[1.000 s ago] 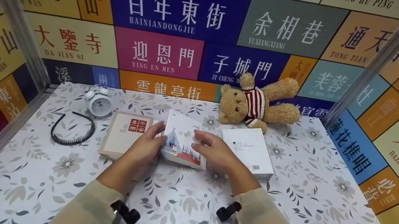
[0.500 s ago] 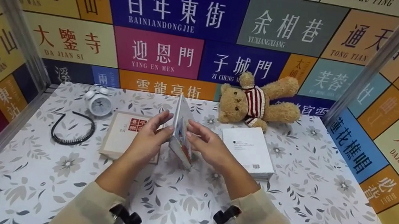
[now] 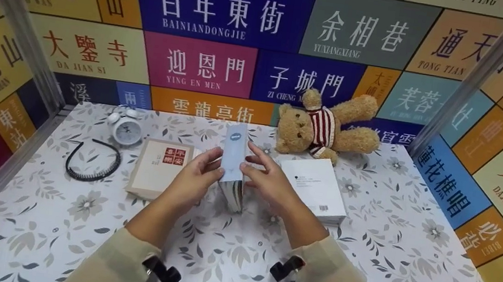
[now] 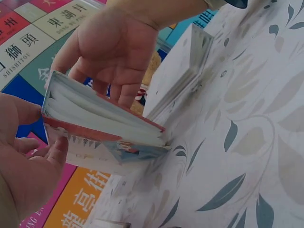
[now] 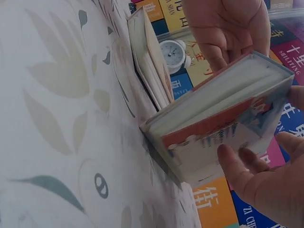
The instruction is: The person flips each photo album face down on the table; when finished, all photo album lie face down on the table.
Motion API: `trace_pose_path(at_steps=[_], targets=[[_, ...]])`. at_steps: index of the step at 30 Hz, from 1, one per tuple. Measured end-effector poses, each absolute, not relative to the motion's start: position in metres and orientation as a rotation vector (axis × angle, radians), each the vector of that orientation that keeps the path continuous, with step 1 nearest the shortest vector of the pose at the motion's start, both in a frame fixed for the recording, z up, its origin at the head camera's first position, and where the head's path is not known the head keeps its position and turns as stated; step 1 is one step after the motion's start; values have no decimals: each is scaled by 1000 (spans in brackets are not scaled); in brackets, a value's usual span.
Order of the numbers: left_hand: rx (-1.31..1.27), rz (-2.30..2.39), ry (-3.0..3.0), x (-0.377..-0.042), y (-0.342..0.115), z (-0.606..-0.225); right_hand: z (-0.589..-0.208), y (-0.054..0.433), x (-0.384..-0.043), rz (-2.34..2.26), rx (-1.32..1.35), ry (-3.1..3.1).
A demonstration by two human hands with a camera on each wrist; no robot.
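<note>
Between my two hands a small thick book [image 3: 235, 153] stands on edge on the table, its light blue spine turned up toward me. My left hand [image 3: 194, 177] holds it from the left, thumb by the spine. From the right, my right hand [image 3: 273, 178] grips it with the thumb at the spine edge and fingers along the cover. The left wrist view shows the page block of the book [image 4: 95, 114] between red-edged covers. In the right wrist view, the fingertips of my right hand [image 5: 270, 180] touch the book's illustrated cover.
A beige book [image 3: 154, 166] with red characters lies left of my hands, a white book [image 3: 316, 189] to the right. Behind are a white alarm clock [image 3: 125, 128] and a teddy bear [image 3: 322, 126] on its side. A black headband [image 3: 93, 163] lies far left.
The book has turned from showing its illustrated front cover, leaning back, to standing on edge with its spine up. My hands have shifted round it; the other things stay put.
</note>
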State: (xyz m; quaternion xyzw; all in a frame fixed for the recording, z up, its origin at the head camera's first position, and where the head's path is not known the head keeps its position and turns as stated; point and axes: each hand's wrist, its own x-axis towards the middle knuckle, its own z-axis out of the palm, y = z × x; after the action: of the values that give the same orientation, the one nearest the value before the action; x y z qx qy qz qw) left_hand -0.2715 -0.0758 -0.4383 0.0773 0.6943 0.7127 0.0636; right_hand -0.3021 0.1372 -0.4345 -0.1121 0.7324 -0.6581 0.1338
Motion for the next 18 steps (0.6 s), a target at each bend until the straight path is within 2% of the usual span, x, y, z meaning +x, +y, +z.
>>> trace_pose_path(at_steps=[18], targets=[[185, 2065, 2083, -273, -75, -451, -437, 146, -310, -2037, -322, 2041]])
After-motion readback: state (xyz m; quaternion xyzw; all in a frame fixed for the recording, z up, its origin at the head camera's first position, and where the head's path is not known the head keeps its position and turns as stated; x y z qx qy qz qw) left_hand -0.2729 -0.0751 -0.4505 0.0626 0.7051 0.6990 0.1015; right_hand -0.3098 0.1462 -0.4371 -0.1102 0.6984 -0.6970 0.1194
